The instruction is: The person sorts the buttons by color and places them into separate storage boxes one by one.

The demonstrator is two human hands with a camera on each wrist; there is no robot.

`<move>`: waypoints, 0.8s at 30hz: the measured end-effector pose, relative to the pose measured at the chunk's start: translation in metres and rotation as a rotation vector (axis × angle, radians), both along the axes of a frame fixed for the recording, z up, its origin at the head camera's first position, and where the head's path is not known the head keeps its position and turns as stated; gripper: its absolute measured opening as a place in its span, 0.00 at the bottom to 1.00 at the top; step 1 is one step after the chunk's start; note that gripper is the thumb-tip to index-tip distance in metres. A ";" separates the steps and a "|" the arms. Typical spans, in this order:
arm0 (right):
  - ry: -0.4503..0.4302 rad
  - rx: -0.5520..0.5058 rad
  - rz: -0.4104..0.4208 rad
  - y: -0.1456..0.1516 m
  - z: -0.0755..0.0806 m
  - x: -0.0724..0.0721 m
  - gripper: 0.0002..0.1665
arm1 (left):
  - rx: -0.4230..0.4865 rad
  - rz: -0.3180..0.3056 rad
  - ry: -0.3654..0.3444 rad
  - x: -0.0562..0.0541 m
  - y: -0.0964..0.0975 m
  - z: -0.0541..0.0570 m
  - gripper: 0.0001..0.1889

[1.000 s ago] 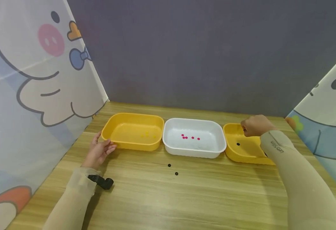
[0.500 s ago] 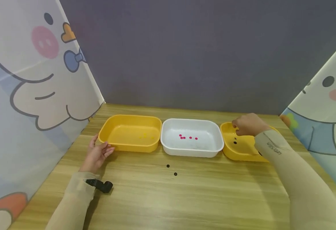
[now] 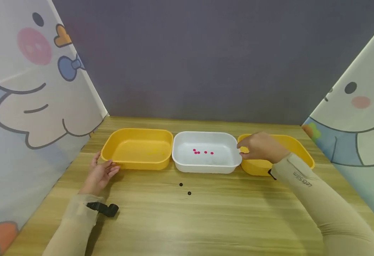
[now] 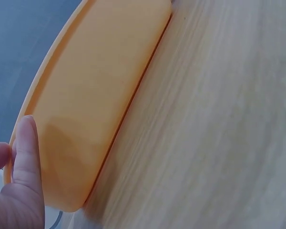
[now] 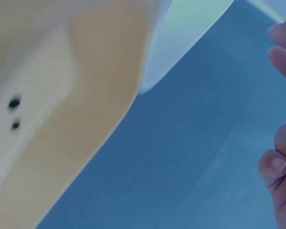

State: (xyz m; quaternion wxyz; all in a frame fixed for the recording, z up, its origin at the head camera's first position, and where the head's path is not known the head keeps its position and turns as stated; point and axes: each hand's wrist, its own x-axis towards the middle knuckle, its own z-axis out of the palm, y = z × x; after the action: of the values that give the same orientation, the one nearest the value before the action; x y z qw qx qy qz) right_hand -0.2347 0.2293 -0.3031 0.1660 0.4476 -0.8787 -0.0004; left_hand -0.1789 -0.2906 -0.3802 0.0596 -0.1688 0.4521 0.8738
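Observation:
In the head view, my left hand (image 3: 95,175) rests against the near left corner of the left yellow tray (image 3: 137,165). The left wrist view shows a straight finger (image 4: 26,157) along that tray's outer wall. My right hand (image 3: 261,146) is above the left end of the right yellow tray (image 3: 297,152), beside the white tray (image 3: 206,169). Its thumb and forefinger are apart, the other fingers loosely bent, and nothing shows between them. Two small black discs (image 3: 181,184) lie on the table in front of the white tray.
The three trays stand side by side on the wooden table (image 3: 225,220). Several pink discs (image 3: 205,152) lie in the white tray, and faint yellow ones (image 3: 155,149) in the left tray. Black discs (image 5: 14,103) show in the right tray. A dark panel (image 3: 187,64) rises behind.
My right hand has moved left from over the right tray towards the white tray, and its thumb and forefinger have parted. The left hand stays at its tray. The head view has shifted slightly.

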 end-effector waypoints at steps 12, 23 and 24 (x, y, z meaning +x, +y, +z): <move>0.039 -0.062 0.263 -0.042 -0.027 0.011 0.07 | 0.010 0.009 0.005 0.007 -0.009 0.004 0.43; 0.007 -0.124 0.351 -0.071 -0.058 0.022 0.08 | -0.015 -0.018 -0.017 -0.001 -0.003 0.002 0.42; 0.013 -0.123 0.364 -0.074 -0.060 0.023 0.10 | -0.016 -0.019 -0.019 -0.002 -0.002 0.002 0.42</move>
State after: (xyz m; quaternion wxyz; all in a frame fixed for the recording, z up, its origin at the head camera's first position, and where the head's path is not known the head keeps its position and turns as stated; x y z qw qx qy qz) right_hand -0.2113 0.1549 -0.3634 0.1960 0.5880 -0.7806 0.0805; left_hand -0.1812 -0.2930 -0.3781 0.0707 -0.1733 0.4599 0.8680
